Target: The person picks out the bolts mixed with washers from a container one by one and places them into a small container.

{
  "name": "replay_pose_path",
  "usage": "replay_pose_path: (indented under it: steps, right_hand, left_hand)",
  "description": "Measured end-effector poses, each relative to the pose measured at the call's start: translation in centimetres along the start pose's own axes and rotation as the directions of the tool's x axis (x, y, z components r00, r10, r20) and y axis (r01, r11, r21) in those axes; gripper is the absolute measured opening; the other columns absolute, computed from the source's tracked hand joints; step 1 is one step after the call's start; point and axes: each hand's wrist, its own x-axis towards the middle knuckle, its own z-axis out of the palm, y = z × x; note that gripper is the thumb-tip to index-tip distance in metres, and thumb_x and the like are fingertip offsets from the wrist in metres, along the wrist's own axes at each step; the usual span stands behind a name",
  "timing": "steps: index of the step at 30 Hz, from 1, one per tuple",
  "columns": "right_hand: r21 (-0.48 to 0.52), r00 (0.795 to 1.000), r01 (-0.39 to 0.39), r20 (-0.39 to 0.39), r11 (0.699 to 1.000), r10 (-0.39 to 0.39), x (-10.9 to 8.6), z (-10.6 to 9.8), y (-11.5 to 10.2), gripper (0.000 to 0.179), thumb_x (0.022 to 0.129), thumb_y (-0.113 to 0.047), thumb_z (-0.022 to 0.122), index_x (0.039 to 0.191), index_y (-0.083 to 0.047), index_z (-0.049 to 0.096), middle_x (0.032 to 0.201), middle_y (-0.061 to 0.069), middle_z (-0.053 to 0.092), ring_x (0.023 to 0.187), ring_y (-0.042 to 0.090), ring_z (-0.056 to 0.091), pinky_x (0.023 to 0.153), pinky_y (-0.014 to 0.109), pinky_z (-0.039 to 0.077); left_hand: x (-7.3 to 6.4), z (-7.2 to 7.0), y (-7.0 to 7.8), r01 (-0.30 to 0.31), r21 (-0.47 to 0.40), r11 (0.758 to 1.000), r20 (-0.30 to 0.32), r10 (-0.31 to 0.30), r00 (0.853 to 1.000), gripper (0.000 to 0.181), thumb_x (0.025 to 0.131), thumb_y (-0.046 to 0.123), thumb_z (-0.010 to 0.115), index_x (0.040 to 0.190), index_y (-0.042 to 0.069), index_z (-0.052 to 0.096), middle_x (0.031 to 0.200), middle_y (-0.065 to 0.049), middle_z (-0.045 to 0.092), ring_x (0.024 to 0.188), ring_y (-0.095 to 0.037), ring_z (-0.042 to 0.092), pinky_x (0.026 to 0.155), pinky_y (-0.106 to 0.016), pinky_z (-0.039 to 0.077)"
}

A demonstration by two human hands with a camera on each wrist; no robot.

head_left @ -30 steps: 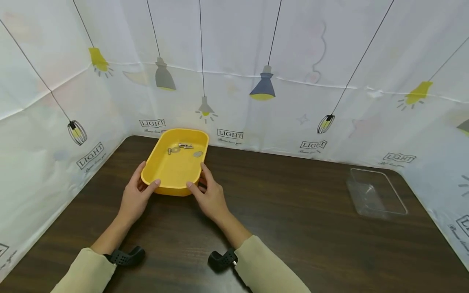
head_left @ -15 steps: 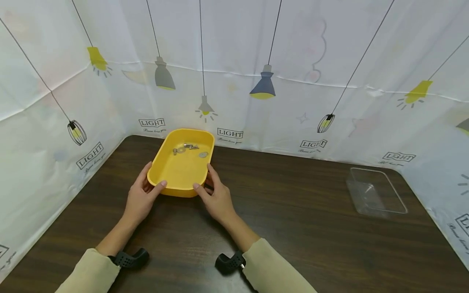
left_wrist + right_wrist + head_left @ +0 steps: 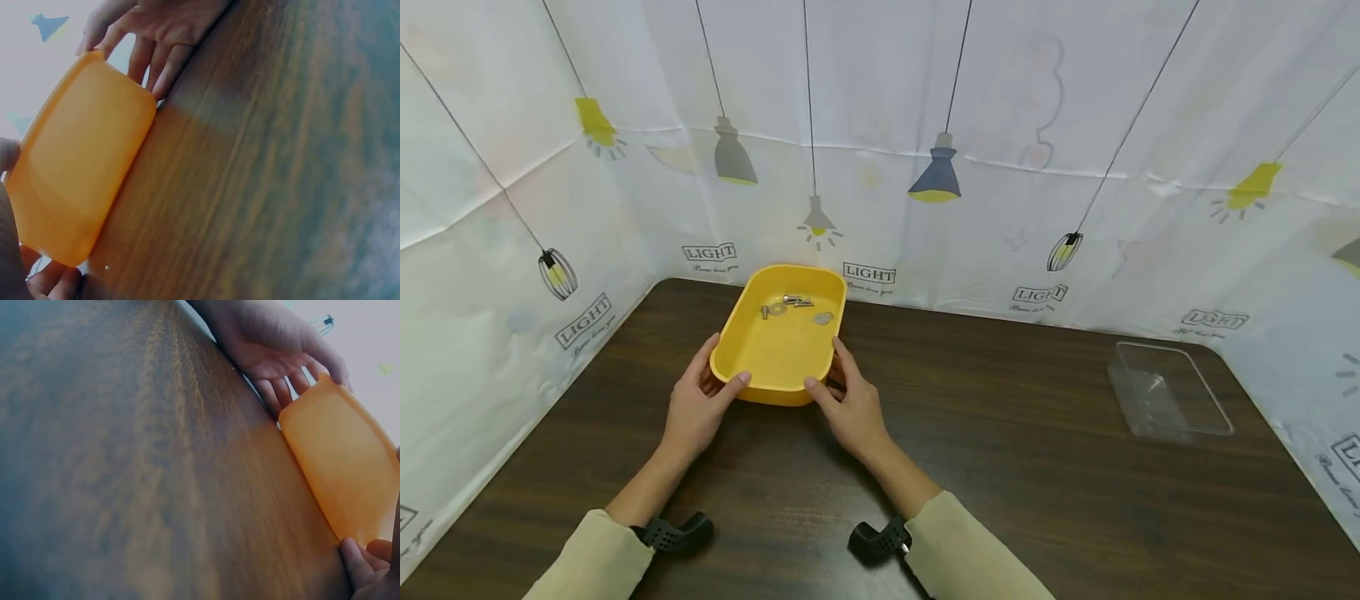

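A yellow rectangular tray [image 3: 775, 358] with rounded corners sits at the back left of the table. Toward its far end lie several small metal screws [image 3: 797, 302] and flat round washers [image 3: 823, 318]. My left hand [image 3: 696, 408] grips the near left corner, thumb over the rim and fingers along the side. At the near right corner my right hand [image 3: 856, 412] grips it the same way. Both wrist views show the tray's outer wall [image 3: 81, 150] with its bottom edge at the tabletop; whether it touches the wood I cannot tell.
A transparent plastic box [image 3: 1138, 417] stands at the right of the dark wooden table [image 3: 1000, 467]. White curtains [image 3: 880, 83] printed with lamps enclose the back and sides, close behind the tray. Each wrist wears a black strap mount [image 3: 677, 533].
Both hands have moved the tray a short way to the right, its contents staying near the far end. Their hold looks the same. The transparent box has not moved.
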Motion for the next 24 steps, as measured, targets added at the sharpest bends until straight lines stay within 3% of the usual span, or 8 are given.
replay_pose_path:
  steps: [5, 13, 24]
  right_hand:
    - [0.011, 1.0, -0.001, -0.018, 1.0, 0.002, -0.2, -0.2, 0.0, 0.07, 0.101, -0.034, 0.062, 0.161, -0.026, 0.027, 0.155, 0.014, 0.048, 0.138, 0.028, 0.054, 0.103, 0.042, 0.053]
    - [-0.008, 0.998, -0.048, -0.045, 0.999, 0.048, -0.8, -0.7, 0.3, 0.071, 0.1, -0.038, 0.063, 0.16, -0.029, 0.027, 0.155, 0.01, 0.05, 0.137, 0.023, 0.055, 0.102, 0.039, 0.054]
    - [0.037, 0.996, -0.032, -0.079, 0.999, 0.034, -1.1, -2.1, 0.2, 0.071, 0.099, -0.023, 0.065, 0.161, -0.02, 0.028, 0.154, 0.016, 0.049, 0.136, 0.033, 0.055, 0.102, 0.05, 0.052]
  left_hand:
    - [-0.1, 0.2, 0.0, -0.001, -0.004, 1.0, 0.006, 0.001, 1.0, 0.083, 0.096, 0.034, 0.07, 0.162, 0.019, 0.023, 0.164, -0.011, 0.036, 0.141, -0.029, 0.051, 0.106, -0.029, 0.043]
    - [-0.3, 1.0, 0.0, -0.037, -0.046, 0.998, 0.002, 0.037, 0.999, 0.077, 0.096, 0.03, 0.07, 0.16, 0.017, 0.03, 0.159, -0.013, 0.043, 0.138, -0.029, 0.054, 0.095, -0.002, 0.04]
    - [0.0, 2.1, 0.4, -0.092, -0.108, 0.99, 0.001, 0.093, 0.996, 0.067, 0.098, 0.024, 0.067, 0.157, 0.014, 0.037, 0.154, -0.014, 0.05, 0.136, -0.029, 0.054, 0.094, -0.003, 0.043]
